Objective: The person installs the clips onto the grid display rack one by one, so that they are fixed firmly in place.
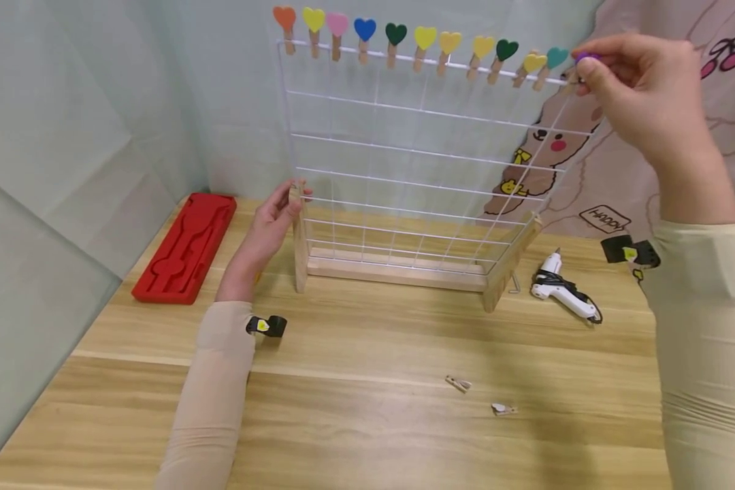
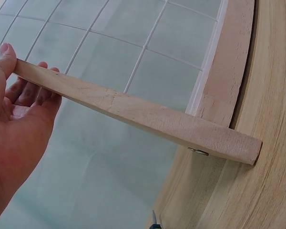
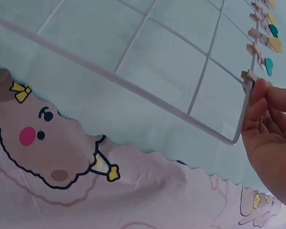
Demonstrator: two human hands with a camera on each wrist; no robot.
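A white wire grid [image 1: 425, 110] stands upright in a wooden stand. Heart-topped clothespins line its top wire, from an orange one [image 1: 284, 19] at the left to a teal one [image 1: 557, 57] near the right end. At the top right corner my right hand [image 1: 655, 95] pinches a clothespin with a purple heart [image 1: 588, 56], mostly covered by the fingers. In the right wrist view its wooden end [image 3: 249, 76] shows on the wire by my fingertips. My left hand [image 1: 266, 228] grips the upper end of the stand's left wooden post [image 1: 301, 252], thumb and fingers on opposite sides.
Two small wooden clothespins [image 1: 458, 384] [image 1: 504, 409] lie on the table [image 1: 355, 422] in front. A red molded tray [image 1: 186, 248] lies at the left. Right of the stand are a white glue gun [image 1: 563, 292] with a black cord and a hex key [image 1: 515, 284].
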